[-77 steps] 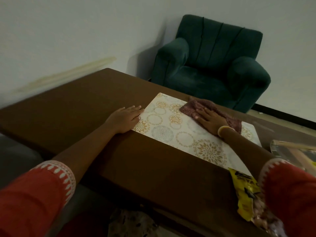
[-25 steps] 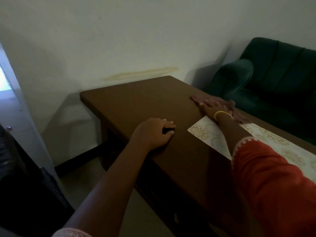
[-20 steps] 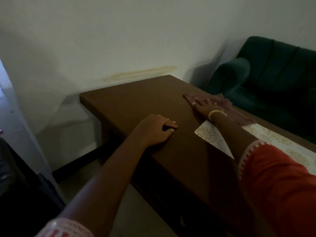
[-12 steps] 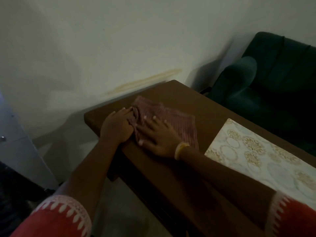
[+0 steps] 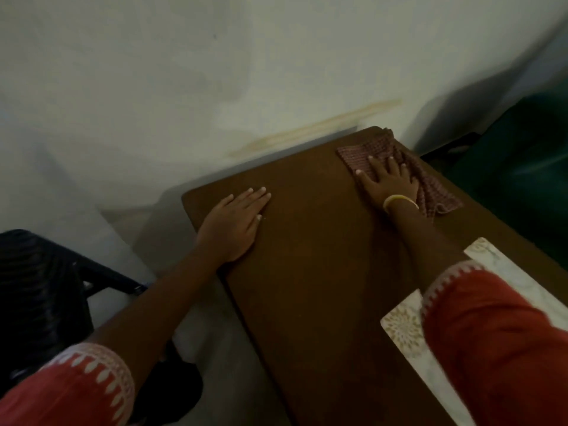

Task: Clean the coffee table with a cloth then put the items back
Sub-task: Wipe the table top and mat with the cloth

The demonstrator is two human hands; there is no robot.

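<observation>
Figure: wiping stage, head view. The table (image 5: 307,287), a dark brown top, fills the centre of the view, its short end toward the wall (image 5: 153,72). A green chair (image 5: 522,167) stands off its far right side, and a dark object, not identifiable, sits on the floor at lower left. A patterned mat (image 5: 408,330) lies on the table toward the right, partly hidden by the red sleeve (image 5: 498,339). The cloth (image 5: 362,155), reddish and crumpled, lies flat at the table's far corner by the wall, one edge just reaching the rim. The right hand (image 5: 388,182), fingers spread, presses down on the cloth with an open palm; it pins rather than grasps. The left hand (image 5: 233,226) lies flat and open on the bare top near the left corner, holding nothing, apparently bracing. Progress, as a judgement: wiping is under way and has reached the end of the table. No items other than the mat are seen on the top, so putting them back seems wholly left to do.
</observation>
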